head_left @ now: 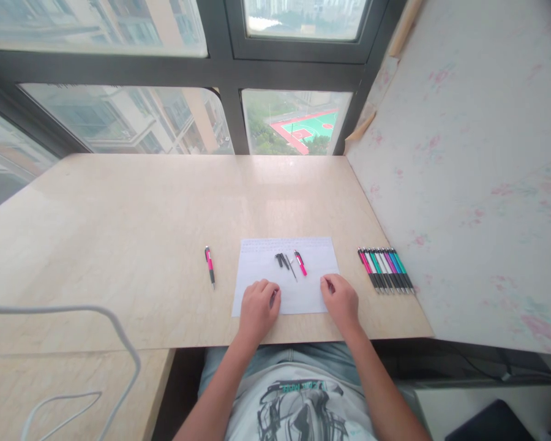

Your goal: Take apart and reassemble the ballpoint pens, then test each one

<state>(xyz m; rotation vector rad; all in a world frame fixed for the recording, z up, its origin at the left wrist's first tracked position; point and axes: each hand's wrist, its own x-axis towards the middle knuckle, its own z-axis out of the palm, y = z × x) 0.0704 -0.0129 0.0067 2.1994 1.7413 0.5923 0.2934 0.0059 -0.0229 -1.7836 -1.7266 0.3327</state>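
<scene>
My left hand [259,307] rests on the lower left of a white sheet of paper [303,300], its fingers loosely curled and no object showing in them. Curled in the same way, my right hand [341,301] lies at the sheet's lower right edge. Between and beyond the hands are the parts of a pen: a pink barrel with a black clip [300,263], a thin dark refill [292,269] and small black pieces [281,261]. Neither hand touches these parts. Lines of faint writing run along the paper's top.
A whole pink pen [210,267] lies left of the paper. Several pens [386,270] in various colours form a row at the right, near the papered wall [477,184]. A grey cable [119,331] loops at lower left. Windows [298,122] stand behind the table [165,208].
</scene>
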